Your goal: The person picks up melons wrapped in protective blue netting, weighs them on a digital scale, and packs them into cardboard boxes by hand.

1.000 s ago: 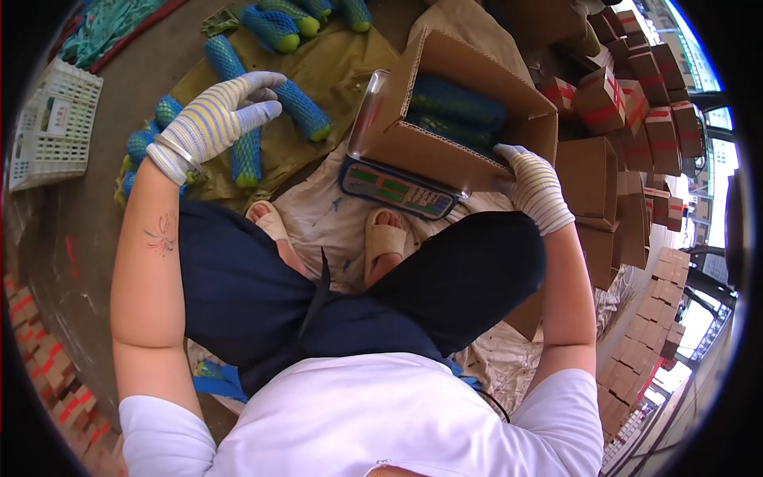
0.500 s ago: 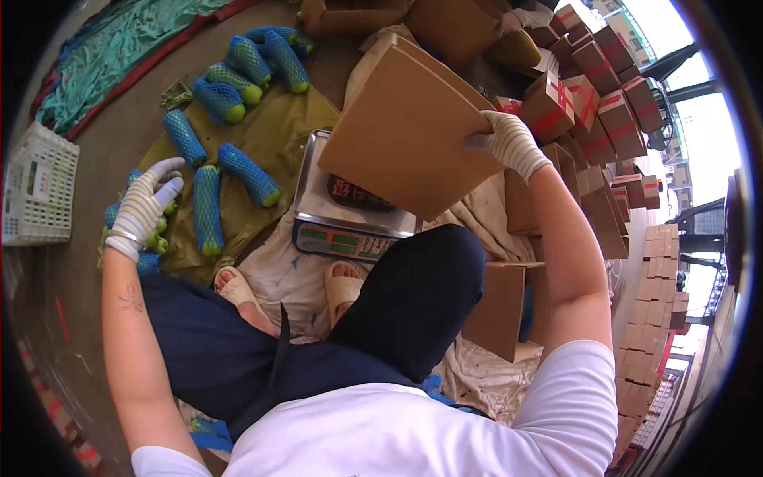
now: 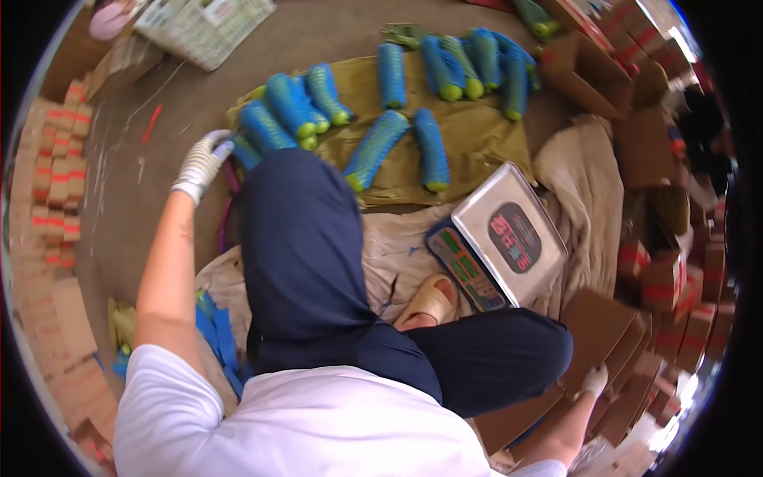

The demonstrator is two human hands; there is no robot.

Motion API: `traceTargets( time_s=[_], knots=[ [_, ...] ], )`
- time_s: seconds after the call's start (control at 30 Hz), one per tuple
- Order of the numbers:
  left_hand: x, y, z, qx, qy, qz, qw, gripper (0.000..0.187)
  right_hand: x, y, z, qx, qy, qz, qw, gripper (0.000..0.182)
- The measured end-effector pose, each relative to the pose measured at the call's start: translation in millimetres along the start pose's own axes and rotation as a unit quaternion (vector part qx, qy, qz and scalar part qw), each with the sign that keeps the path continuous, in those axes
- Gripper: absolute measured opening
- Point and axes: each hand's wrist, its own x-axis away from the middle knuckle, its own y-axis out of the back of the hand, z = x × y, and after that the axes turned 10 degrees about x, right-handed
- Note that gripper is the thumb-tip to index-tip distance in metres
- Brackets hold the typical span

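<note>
My left hand (image 3: 205, 165), in a striped white glove, is beside the near-left end of a row of long green gourds (image 3: 291, 103) in blue foam nets. Its fingers are stretched out, holding nothing I can see. At the lower right, my right hand (image 3: 593, 382), also gloved, is closed on the edge of a cardboard box (image 3: 598, 326) beside my right knee; its fingers are small and partly blurred. A digital scale (image 3: 509, 238) with a steel plate stands in front of me. More netted gourds (image 3: 431, 151) lie on an olive cloth (image 3: 485, 151) beyond it.
A white plastic crate (image 3: 208, 32) stands at the far left. Open cardboard boxes (image 3: 586, 75) are at the upper right, and red-taped cartons (image 3: 666, 280) crowd the right side. More cartons (image 3: 60, 167) are stacked at the left. A beige cloth (image 3: 584, 175) covers the floor around the scale.
My view has turned left. My right hand and the cardboard have moved from above the scale down to my right side, uncovering the scale plate. My left hand stays near the netted gourds.
</note>
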Motion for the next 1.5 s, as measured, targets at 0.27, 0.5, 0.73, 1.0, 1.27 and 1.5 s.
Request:
traceTargets(
  time_s=[0.27, 0.5, 0.73, 1.0, 1.27, 1.5],
  knots=[
    [151.9, -65.3, 187.9, -0.008, 0.342, 0.088, 0.935, 0.058, -67.7, -52.0, -59.0, -0.128, -0.066, 0.001, 0.990, 0.046],
    [146.6, -158.2, 198.5, 0.072, 0.326, 0.008, 0.943, 0.067, -18.0, 40.0, 75.5, -0.281, 0.095, 0.041, 0.954, 0.050],
    [90.5, -196.2, 206.3, 0.116, 0.406, -0.100, 0.901, 0.083, 84.5, 95.2, 148.5, -0.209, 0.126, 0.032, 0.969, 0.050],
    [75.8, -239.8, 293.8, 0.279, 0.401, -0.136, 0.862, 0.091, 109.8, -6.5, 91.5, -0.288, 0.079, 0.008, 0.954, 0.042],
    [24.6, -250.8, 215.2, 0.324, 0.278, -0.156, 0.891, 0.076, 158.2, -36.8, 149.2, -0.627, -0.088, 0.195, 0.749, 0.030],
    [18.3, -179.5, 198.9, 0.225, 0.182, -0.164, 0.943, 0.061, 81.8, 19.9, 191.0, -0.617, 0.002, 0.132, 0.776, 0.030]
  ],
)
